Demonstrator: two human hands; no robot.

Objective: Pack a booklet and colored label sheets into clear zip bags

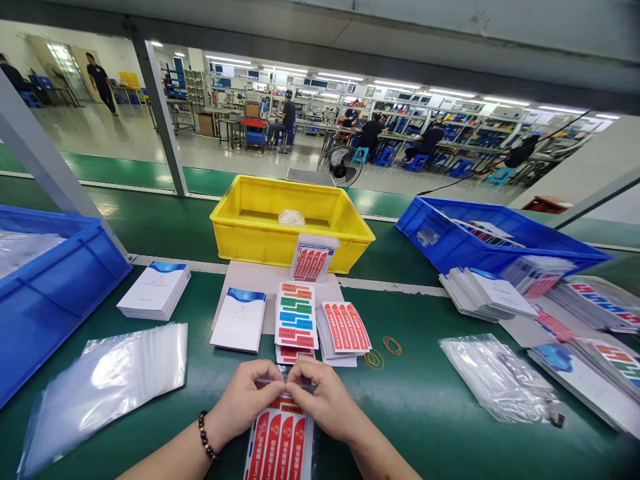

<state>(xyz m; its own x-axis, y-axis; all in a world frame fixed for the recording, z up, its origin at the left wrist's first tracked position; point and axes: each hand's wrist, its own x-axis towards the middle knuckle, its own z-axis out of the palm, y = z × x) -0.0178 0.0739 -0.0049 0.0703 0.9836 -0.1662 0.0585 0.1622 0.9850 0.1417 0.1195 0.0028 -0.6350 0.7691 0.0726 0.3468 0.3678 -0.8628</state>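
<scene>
A clear plastic bag with red-and-white label sheets inside lies in front of me. My left hand and my right hand pinch its top edge, thumbs meeting at the middle. A beaded bracelet circles my left wrist. Just beyond my hands are a stack of white booklets with blue tops, a stack of multicoloured label sheets and a stack of red label sheets. Rubber bands lie to the right of these. My fingers partly hide the bag's top.
Left are a blue bin, a booklet stack and fanned clear bags. A yellow bin stands behind, with a filled bag leaning on it. Right are another blue bin, more printed stacks and bagged small parts. People sit farther off.
</scene>
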